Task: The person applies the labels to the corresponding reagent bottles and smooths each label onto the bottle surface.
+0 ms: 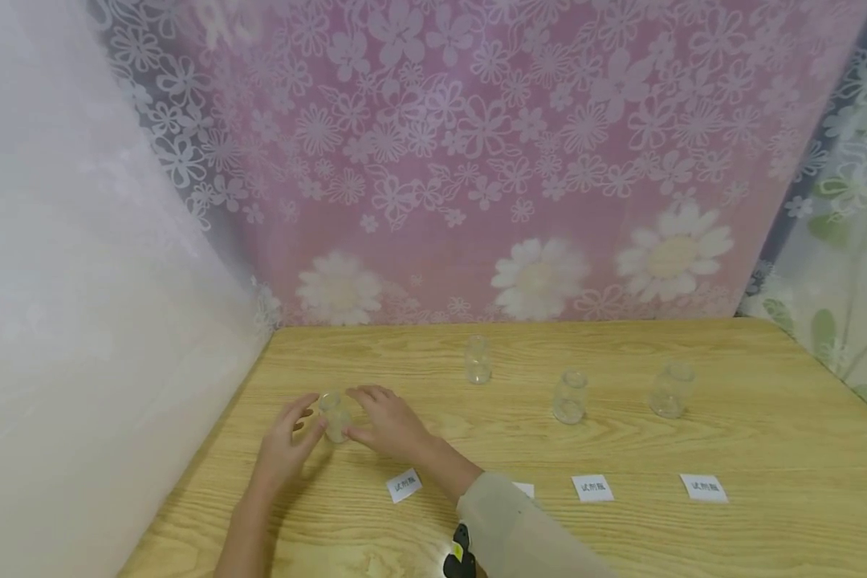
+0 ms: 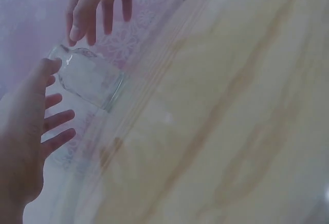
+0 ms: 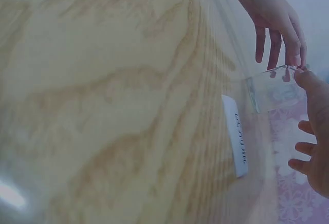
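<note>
A small clear glass bottle (image 1: 335, 423) is on the wooden table at the left, with a hand on either side. My left hand (image 1: 283, 449) has its thumb against the near side of the bottle and its other fingers spread loosely. From the right, my right hand (image 1: 392, 424) reaches over with thumb and index finger apart, close around the glass. In the right wrist view its thumb overlaps the bottle's neck, while three fingers stand away from the glass. Whether every fingertip touches the bottle cannot be made out.
Three similar glass bottles stand further right: one at the back (image 1: 478, 361), another (image 1: 570, 397) in the middle, one (image 1: 671, 392) at the right. White printed cards lie nearer: a tilted card (image 1: 405, 486), one partly behind the right sleeve (image 1: 523, 522), and two others (image 1: 592, 488) rightward.
</note>
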Demonstrator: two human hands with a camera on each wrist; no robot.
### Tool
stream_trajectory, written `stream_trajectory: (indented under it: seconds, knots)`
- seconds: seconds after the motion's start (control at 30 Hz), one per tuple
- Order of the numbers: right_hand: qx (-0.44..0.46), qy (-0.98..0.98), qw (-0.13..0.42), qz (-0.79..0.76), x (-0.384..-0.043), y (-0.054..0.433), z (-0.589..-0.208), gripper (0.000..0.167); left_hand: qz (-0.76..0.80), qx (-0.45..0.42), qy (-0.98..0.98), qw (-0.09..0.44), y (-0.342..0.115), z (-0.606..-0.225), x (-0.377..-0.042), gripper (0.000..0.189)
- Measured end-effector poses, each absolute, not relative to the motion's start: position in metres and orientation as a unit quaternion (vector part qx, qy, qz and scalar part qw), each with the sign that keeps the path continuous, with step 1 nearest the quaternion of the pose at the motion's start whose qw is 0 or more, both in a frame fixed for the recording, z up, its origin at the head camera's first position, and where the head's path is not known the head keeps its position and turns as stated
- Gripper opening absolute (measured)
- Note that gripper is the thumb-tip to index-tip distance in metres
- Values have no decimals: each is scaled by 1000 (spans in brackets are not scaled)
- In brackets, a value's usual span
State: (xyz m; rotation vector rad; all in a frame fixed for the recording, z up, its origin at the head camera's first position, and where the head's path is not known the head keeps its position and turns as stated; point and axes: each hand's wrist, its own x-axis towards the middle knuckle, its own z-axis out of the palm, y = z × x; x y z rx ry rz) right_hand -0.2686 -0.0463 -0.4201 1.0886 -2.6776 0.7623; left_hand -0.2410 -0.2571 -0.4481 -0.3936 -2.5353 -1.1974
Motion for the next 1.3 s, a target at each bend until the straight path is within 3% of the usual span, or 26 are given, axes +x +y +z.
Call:
stream_trajectory:
  seconds: [0.17,0.4,0.57,1.07,1.3]
  knots:
    - [346,-887,42,304,-270,-50,-427,51,-467,-134,-863,136,-254,-455,-240,44]
    - [324,-862,-3,391,-272,-52,-431,48,-490,-152,-841,173,-246,-460,-243,39]
    - [306,-829,-17,468,-270,-49,-432,42,-527,-135,-827,144,-237,-461,-245,41]
    - [271,-806,-17,526,-268,-29,-436,38,-556,-153,-804,144,-212,-462,-249,39]
    - [268,-806,-2,527,-266,-18,-436,38,-558,-149,-806,131,-190,-438,-236,37]
